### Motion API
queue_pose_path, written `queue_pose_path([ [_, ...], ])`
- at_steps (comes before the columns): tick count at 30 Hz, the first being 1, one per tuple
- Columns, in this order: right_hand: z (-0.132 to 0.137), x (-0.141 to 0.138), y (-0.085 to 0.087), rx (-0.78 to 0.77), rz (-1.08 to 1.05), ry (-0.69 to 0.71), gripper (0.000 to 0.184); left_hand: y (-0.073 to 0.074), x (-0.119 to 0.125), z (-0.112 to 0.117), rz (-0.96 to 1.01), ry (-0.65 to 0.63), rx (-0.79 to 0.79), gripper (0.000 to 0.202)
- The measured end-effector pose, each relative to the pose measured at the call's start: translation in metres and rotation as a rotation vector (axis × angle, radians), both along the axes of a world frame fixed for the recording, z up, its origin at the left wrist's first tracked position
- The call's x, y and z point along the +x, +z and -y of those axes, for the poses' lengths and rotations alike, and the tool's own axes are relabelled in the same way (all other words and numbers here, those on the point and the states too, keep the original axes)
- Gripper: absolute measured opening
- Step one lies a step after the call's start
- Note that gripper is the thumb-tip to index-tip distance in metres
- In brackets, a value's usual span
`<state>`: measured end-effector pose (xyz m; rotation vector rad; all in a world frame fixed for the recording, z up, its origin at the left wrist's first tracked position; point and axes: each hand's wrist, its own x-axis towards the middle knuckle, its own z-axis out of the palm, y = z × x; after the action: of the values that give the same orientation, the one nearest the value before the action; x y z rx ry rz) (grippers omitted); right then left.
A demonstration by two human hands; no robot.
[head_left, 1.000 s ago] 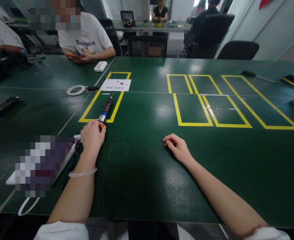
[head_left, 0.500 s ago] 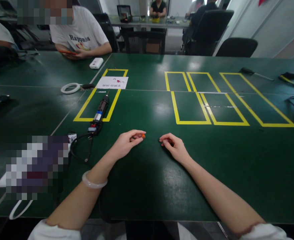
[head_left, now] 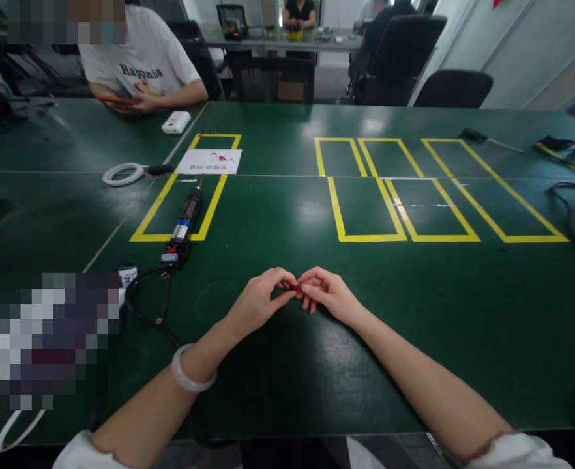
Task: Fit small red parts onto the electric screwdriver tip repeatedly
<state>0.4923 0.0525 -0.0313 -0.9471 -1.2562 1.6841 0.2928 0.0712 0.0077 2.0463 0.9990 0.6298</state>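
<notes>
My left hand [head_left: 263, 296] and my right hand [head_left: 335, 298] meet fingertip to fingertip just above the green table [head_left: 278, 384]. Pinched between them is a small red piece [head_left: 297, 288], too small and too covered by fingers to name. The left thumb and forefinger close on it from one side, the right thumb and fingers from the other. To the left of my hands lies a dark electric screwdriver [head_left: 186, 218], its cable running toward me.
Yellow tape outlines [head_left: 373, 238] mark the table on the right. A paper card [head_left: 209, 161] lies across the left outline, beside a coiled white cable [head_left: 122, 174]. A screwdriver [head_left: 493, 141] rests at the far right. Across the table sits a person in a white shirt [head_left: 141, 58].
My hands were apart, the left one holding a small orange-looking piece. They have come together and lower, and the right fingertips now touch a red piece at the left fingertips.
</notes>
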Motion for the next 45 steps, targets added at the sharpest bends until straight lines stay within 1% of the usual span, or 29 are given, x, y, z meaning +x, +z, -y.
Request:
queue_pose_path([
  [2,0.001,0.000,0.000,0.011,-0.012,-0.014,0.029,0.001,0.001,0.002,-0.014,-0.009,0.068,0.015],
  [4,0.003,0.001,0.001,0.059,0.007,-0.037,0.026,0.001,0.001,0.002,-0.005,0.000,0.069,0.021],
  [8,0.006,0.002,0.005,0.254,0.192,-0.069,0.022,-0.002,-0.003,0.000,0.016,0.016,-0.011,0.020],
  [11,0.007,0.002,0.010,0.369,0.320,-0.085,0.021,-0.003,-0.006,-0.001,0.017,0.005,-0.019,0.020],
  [14,0.007,0.003,0.012,0.419,0.378,-0.090,0.016,-0.002,-0.005,-0.001,-0.009,-0.017,-0.004,0.022],
  [16,0.005,0.004,0.011,0.426,0.402,-0.099,0.015,0.000,-0.007,-0.003,-0.044,-0.015,0.051,0.025],
  [17,0.005,0.005,0.009,0.421,0.412,-0.109,0.015,0.001,-0.009,-0.006,-0.074,0.009,0.100,0.026],
  [19,0.003,0.007,0.006,0.396,0.433,-0.132,0.015,0.002,-0.020,-0.014,-0.188,0.116,0.226,0.031],
  [20,0.003,0.008,0.005,0.379,0.440,-0.138,0.015,0.003,-0.028,-0.020,-0.275,0.200,0.289,0.034],
  [22,0.002,0.009,0.004,0.345,0.441,-0.144,0.016,0.003,-0.050,-0.032,-0.477,0.411,0.391,0.045],
  [24,0.001,0.010,0.004,0.324,0.438,-0.142,0.017,0.001,-0.077,-0.043,-0.648,0.623,0.436,0.058],
  [25,0.001,0.009,0.004,0.319,0.440,-0.140,0.017,0.000,-0.091,-0.047,-0.706,0.701,0.432,0.064],
  [26,0.001,0.009,0.004,0.315,0.444,-0.137,0.017,-0.001,-0.104,-0.051,-0.750,0.749,0.411,0.068],
  [28,0.000,0.009,0.004,0.308,0.449,-0.132,0.016,-0.003,-0.126,-0.058,-0.806,0.787,0.345,0.071],
  [30,0.000,0.009,0.003,0.302,0.430,-0.137,0.019,-0.005,-0.142,-0.063,-0.839,0.793,0.283,0.068],
  [32,0.000,0.009,0.002,0.300,0.399,-0.148,0.023,-0.007,-0.152,-0.067,-0.861,0.797,0.236,0.065],
  [34,-0.001,0.010,0.001,0.303,0.388,-0.151,0.024,-0.007,-0.159,-0.071,-0.866,0.789,0.201,0.063],
  [37,-0.001,0.010,0.001,0.305,0.396,-0.144,0.019,-0.007,-0.162,-0.073,-0.845,0.772,0.200,0.062],
  [39,-0.001,0.010,0.003,0.316,0.397,-0.146,0.018,-0.007,-0.157,-0.073,-0.829,0.770,0.218,0.064],
  [42,-0.001,0.009,0.004,0.349,0.399,-0.159,0.016,-0.004,-0.140,-0.068,-0.843,0.761,0.231,0.065],
  [45,-0.001,0.009,0.005,0.357,0.407,-0.171,0.016,-0.001,-0.116,-0.059,-0.854,0.728,0.220,0.063],
])
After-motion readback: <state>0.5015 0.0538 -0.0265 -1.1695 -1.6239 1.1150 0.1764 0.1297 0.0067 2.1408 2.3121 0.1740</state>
